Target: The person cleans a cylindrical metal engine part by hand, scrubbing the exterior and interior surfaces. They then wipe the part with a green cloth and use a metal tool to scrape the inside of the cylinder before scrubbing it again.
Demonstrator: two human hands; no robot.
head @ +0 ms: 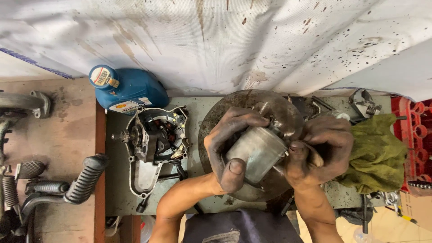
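My left hand (pixel 227 148), black with grease, wraps around a grey metal cylinder (pixel 256 152) shaped like a piston, thumb pressed on its near side. My right hand (pixel 321 150) grips the cylinder's right end, fingers curled over it. Both hands hold the part above a round, dark, greasy metal pan (pixel 270 108) on the workbench. What is inside the cylinder's right end is hidden by my fingers.
An engine side cover with coils (pixel 155 139) lies left of the pan. A blue oil bottle (pixel 128 90) lies behind it. A green rag (pixel 375 155) sits at right, by a red crate (pixel 416 130). Footpegs and a kick lever (pixel 76 182) lie at left. A stained white sheet (pixel 225 40) hangs behind.
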